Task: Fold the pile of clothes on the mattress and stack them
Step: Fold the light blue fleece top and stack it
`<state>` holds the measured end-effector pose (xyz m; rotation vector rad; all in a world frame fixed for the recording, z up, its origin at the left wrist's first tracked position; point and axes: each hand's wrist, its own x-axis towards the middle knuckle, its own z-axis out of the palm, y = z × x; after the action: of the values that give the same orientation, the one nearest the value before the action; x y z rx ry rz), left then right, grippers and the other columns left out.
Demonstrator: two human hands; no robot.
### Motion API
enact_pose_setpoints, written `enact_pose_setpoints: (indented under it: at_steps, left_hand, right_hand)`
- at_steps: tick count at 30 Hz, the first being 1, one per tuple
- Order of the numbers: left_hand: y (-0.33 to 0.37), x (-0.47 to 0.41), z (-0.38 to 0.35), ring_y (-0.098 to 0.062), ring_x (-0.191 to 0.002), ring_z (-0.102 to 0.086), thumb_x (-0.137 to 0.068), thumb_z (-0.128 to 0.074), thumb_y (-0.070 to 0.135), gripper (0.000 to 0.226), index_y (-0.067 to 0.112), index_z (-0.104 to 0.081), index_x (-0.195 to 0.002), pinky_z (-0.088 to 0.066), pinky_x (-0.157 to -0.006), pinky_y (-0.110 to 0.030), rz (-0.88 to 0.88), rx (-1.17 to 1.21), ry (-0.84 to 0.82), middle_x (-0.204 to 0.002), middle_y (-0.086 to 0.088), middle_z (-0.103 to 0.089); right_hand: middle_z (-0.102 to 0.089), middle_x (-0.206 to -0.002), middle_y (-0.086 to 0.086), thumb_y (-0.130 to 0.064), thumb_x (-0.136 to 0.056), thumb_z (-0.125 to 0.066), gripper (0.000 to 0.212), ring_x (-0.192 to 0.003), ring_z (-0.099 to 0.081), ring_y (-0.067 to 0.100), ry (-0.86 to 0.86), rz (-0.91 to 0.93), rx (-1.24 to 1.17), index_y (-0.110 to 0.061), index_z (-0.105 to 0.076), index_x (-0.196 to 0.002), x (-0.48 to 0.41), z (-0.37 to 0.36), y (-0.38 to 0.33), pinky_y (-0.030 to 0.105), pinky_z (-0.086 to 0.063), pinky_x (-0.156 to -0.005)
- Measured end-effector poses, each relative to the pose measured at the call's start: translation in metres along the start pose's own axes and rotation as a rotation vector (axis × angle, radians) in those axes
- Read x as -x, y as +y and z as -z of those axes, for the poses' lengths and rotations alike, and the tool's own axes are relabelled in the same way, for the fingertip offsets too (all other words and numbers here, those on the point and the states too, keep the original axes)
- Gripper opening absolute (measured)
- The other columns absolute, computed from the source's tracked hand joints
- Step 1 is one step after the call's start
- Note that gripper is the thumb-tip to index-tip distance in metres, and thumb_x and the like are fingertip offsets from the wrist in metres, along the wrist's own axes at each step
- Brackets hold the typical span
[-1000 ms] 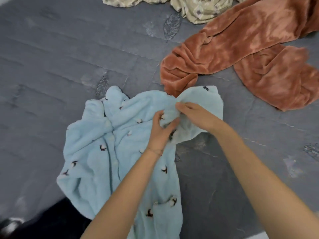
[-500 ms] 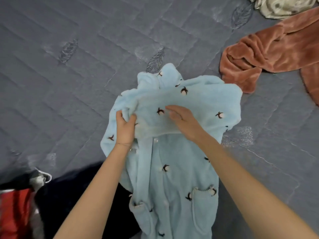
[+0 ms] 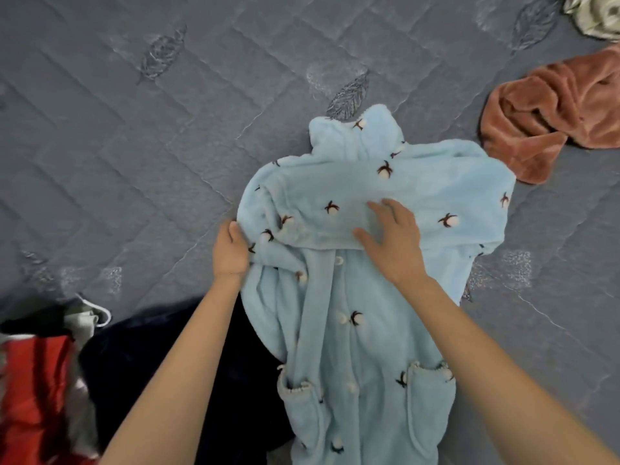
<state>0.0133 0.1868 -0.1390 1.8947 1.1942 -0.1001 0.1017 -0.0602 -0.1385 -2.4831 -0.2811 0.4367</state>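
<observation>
a big gray mattress [image 3: 167,169] with stitched lines and leaf shapes fills the view, and the blue fluffy top [image 3: 355,333] lies in the middle of it, buttons up, with one sleeve folded across its chest. of the two hands, the left hand [image 3: 231,255] holds the top's left edge with curled fingers, and the right hand [image 3: 392,245] lies flat on the folded sleeve, fingers spread. a pink-brown fuzzy cloth [image 3: 543,125] and a pale cloth [image 3: 593,18] lie at the far right, and a dark cloth [image 3: 151,364] and a red cloth [image 3: 33,397] lie at the near left.
</observation>
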Motion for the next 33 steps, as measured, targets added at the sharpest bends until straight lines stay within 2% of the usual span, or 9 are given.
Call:
enact_pose_setpoints:
  at_steps: [4,7,10,13,15,18,21,25,33]
  left_hand:
    - [-0.013,-0.006,0.02,-0.025,-0.092,-0.056,-0.104,-0.034,0.018,0.034,0.003,-0.061,-0.089,-0.046,-0.079,-0.035,0.265,0.224,-0.108,-0.09,-0.01,-0.06]
    - [-0.003,0.005,0.026,-0.017,-0.066,-0.061,-0.103,-0.04,0.015,0.027,0.013,-0.058,-0.084,-0.053,-0.055,-0.026,0.251,0.41,-0.315,-0.079,-0.006,-0.061]
    - [0.01,0.019,0.028,-0.006,-0.067,-0.067,-0.104,-0.037,0.012,0.023,0.012,-0.06,-0.105,-0.056,-0.059,-0.022,0.104,0.43,-0.558,-0.086,-0.004,-0.066]
    - [0.012,0.024,0.033,-0.004,-0.08,-0.068,-0.103,-0.036,0.006,0.027,0.018,-0.058,-0.113,-0.055,-0.071,-0.019,-0.046,0.375,-0.688,-0.096,0.002,-0.068]
    - [0.008,0.027,0.035,-0.009,-0.089,-0.067,-0.102,-0.038,0.003,0.031,0.015,-0.053,-0.126,-0.056,-0.077,-0.021,-0.089,0.351,-0.691,-0.105,-0.001,-0.066]
    - [0.0,0.029,0.033,-0.008,-0.096,-0.06,-0.099,-0.044,0.001,0.035,0.006,-0.048,-0.134,-0.053,-0.081,-0.017,-0.152,0.287,-0.525,-0.107,0.003,-0.062]
    - [-0.006,0.038,0.025,-0.006,-0.104,-0.059,-0.101,-0.048,0.017,0.037,0.007,-0.045,-0.136,-0.05,-0.091,-0.022,-0.061,0.311,-0.542,-0.122,-0.002,-0.06]
    - [-0.001,0.063,0.016,-0.015,-0.113,-0.063,-0.102,-0.035,0.041,0.036,0.023,-0.058,-0.124,-0.052,-0.092,-0.031,0.158,0.527,-0.766,-0.122,0.0,-0.067]
    - [-0.007,0.089,0.027,-0.018,-0.106,-0.065,-0.087,-0.059,0.026,0.035,0.012,-0.061,-0.119,-0.056,-0.077,-0.029,0.151,0.807,-0.625,-0.117,-0.006,-0.069]
  right_hand:
    - [-0.062,-0.085,0.003,-0.026,-0.089,-0.068,0.021,-0.08,-0.057,0.015,-0.066,-0.18,-0.353,-0.006,-0.065,-0.092,0.031,-0.016,-0.047,0.014,-0.042,-0.074]
    - [-0.068,-0.084,-0.001,-0.041,-0.088,-0.067,0.03,-0.077,-0.062,0.007,-0.318,-0.311,-0.508,-0.011,-0.067,-0.089,0.058,-0.033,-0.082,0.015,-0.042,-0.065]
    - [-0.064,-0.108,-0.012,-0.048,-0.084,-0.069,0.042,-0.097,-0.059,0.002,-0.51,-0.307,-0.627,-0.02,-0.06,-0.114,0.08,-0.055,-0.115,0.008,-0.042,-0.074]
    - [-0.062,-0.102,-0.009,-0.033,-0.087,-0.07,0.035,-0.095,-0.057,0.006,-0.365,-0.347,-0.672,-0.017,-0.056,-0.116,0.091,-0.073,-0.123,0.005,-0.042,-0.074]
    - [-0.059,-0.086,-0.008,-0.02,-0.095,-0.06,0.013,-0.08,-0.055,0.006,-0.229,-0.416,-0.738,-0.013,-0.059,-0.105,0.093,-0.069,-0.122,0.006,-0.042,-0.066]
    - [-0.063,-0.117,-0.002,-0.017,-0.098,-0.054,0.03,-0.108,-0.058,0.01,-0.209,-0.471,-0.987,-0.013,-0.055,-0.128,0.089,-0.055,-0.116,0.019,-0.046,-0.094]
    - [-0.058,-0.134,0.004,-0.024,-0.098,-0.054,0.039,-0.125,-0.054,0.018,-0.248,-0.518,-1.179,-0.017,-0.05,-0.136,0.088,-0.042,-0.106,0.038,-0.04,-0.109]
    - [-0.061,-0.127,0.008,-0.016,-0.101,-0.046,0.036,-0.114,-0.06,0.021,-0.257,-0.602,-1.447,-0.014,-0.048,-0.136,0.088,-0.019,-0.101,0.032,-0.052,-0.095]
    - [-0.058,-0.134,0.006,-0.024,-0.1,-0.048,0.037,-0.123,-0.056,0.019,-0.268,-0.535,-1.454,-0.016,-0.049,-0.136,0.083,-0.011,-0.09,0.041,-0.04,-0.11]
